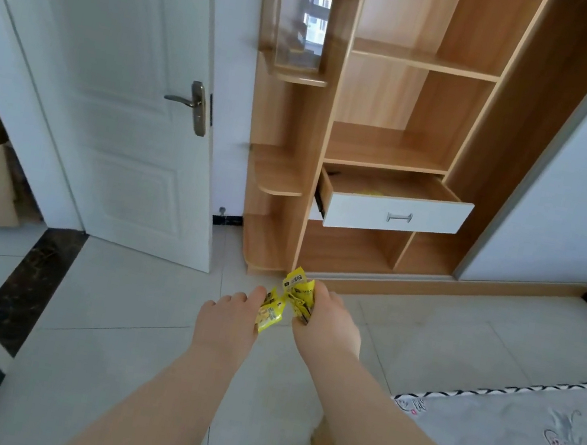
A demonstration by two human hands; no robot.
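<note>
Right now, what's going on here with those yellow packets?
A person faces a wooden wardrobe with both arms stretched forward. The left hand grips one yellow packet, and the right hand holds a bunch of packets of the same kind. The wardrobe's white-fronted drawer is pulled open ahead, and the hands are well short of it. Something yellowish lies inside, too blurred to identify.

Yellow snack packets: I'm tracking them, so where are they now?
Head view, centre: the yellow snack packets are gripped in the left hand and right hand, side by side above the tiled floor, in front of the open drawer.
</note>
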